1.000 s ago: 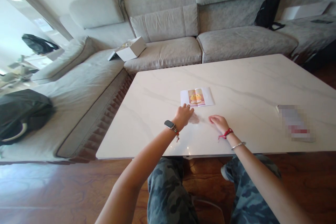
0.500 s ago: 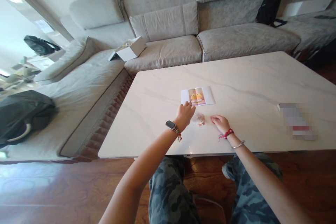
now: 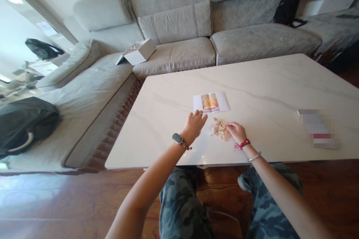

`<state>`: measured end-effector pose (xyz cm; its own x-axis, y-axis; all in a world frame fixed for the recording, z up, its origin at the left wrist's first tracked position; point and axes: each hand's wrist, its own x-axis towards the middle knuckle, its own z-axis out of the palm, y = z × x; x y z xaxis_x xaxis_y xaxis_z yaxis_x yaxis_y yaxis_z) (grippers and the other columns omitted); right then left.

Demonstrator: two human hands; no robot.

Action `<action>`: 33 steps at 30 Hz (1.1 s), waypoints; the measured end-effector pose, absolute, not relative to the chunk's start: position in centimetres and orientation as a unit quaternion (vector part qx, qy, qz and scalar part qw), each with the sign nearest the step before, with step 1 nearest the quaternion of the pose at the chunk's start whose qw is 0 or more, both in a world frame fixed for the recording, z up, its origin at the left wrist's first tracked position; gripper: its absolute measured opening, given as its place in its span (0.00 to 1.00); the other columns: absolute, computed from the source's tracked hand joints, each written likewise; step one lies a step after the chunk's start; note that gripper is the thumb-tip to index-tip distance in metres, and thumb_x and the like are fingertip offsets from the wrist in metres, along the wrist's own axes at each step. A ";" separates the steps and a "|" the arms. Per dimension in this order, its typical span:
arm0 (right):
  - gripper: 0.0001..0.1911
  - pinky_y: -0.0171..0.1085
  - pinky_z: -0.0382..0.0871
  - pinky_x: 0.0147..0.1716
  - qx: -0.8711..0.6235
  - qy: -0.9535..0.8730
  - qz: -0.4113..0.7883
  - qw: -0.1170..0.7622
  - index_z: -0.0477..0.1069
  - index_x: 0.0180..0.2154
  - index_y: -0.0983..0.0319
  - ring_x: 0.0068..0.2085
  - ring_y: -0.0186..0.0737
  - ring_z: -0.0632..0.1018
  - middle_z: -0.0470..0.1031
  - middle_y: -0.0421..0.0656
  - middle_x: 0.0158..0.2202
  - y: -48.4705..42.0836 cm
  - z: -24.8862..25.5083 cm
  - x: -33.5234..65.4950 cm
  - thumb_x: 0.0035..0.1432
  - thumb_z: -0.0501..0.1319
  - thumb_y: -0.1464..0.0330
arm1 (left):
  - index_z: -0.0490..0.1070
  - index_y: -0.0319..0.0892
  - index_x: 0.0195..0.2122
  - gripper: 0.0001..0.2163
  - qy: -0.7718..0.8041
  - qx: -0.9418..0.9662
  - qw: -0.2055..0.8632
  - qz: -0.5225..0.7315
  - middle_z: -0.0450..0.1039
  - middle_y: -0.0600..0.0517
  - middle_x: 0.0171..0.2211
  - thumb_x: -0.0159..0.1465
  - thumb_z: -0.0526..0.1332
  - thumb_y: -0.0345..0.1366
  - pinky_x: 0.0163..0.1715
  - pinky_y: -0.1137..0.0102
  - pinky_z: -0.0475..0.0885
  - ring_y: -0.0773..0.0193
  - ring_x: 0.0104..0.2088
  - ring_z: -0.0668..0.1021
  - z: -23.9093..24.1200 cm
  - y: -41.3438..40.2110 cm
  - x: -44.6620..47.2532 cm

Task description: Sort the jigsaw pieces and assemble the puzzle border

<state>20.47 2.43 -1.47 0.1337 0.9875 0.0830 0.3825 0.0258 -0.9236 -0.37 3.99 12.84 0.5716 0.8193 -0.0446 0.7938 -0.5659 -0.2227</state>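
Note:
A clear plastic bag of small cream and reddish pieces [image 3: 220,130] is over the white table, and I cannot make out what the pieces are. My right hand [image 3: 237,132], with a red cord and a silver bangle at the wrist, pinches the bag's right edge. Left of the bag is my left hand [image 3: 195,124], fingers apart and holding nothing; a watch and a beaded bracelet are on that wrist. Just beyond my left fingertips lies an unfolded white sheet [image 3: 223,101] with a picture of two yellow figures.
The white marbled table [image 3: 260,82] stands before my knees. On its right lies a blurred-out flat item [image 3: 318,127]. A grey sofa [image 3: 179,54] runs behind and to the left, bearing a white box [image 3: 141,53], a black backpack [image 3: 288,7] and a dark bag [image 3: 28,123].
The bag has turned and spread, showing more of its pieces, and my right fingers now grip its edge. My left hand has drawn slightly left, away from the bag, with its fingers extended.

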 end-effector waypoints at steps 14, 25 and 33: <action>0.07 0.39 0.68 0.36 -0.543 -0.739 0.218 0.334 0.72 0.30 0.60 0.33 0.38 0.73 0.72 0.44 0.30 2.8 -1.7 21.2 0.52 0.55 0.71 | 0.48 0.42 0.58 0.34 -0.698 -0.705 -0.086 -0.091 0.63 0.44 0.43 0.53 0.59 0.47 0.43 0.61 0.64 0.52 0.44 0.69 4.4 3.9 -11.9; 0.12 0.36 0.69 0.29 -0.608 -0.607 0.351 0.372 0.71 0.29 0.61 0.28 0.38 0.75 0.76 0.44 0.29 3.0 -0.8 22.3 0.51 0.55 0.61 | 0.44 0.38 0.60 0.44 -0.840 -0.531 -0.106 -0.012 0.56 0.34 0.53 0.48 0.54 0.60 0.47 0.55 0.59 0.40 0.54 0.61 1.4 5.3 -18.7; 0.10 0.34 0.68 0.23 -0.637 -0.596 0.372 0.319 0.72 0.28 0.61 0.23 0.36 0.74 0.77 0.42 0.25 3.5 -0.6 22.9 0.46 0.57 0.62 | 0.42 0.44 0.61 0.41 -0.867 -0.492 -0.077 -0.031 0.49 0.36 0.58 0.51 0.46 0.64 0.47 0.46 0.56 0.36 0.56 0.56 1.6 4.9 -18.5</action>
<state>22.92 3.52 -0.61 0.0135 0.9955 -0.0937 0.5216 -0.0869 -0.8487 -18.51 4.88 1.64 -0.5039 0.8575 -0.1035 0.8481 0.5139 0.1289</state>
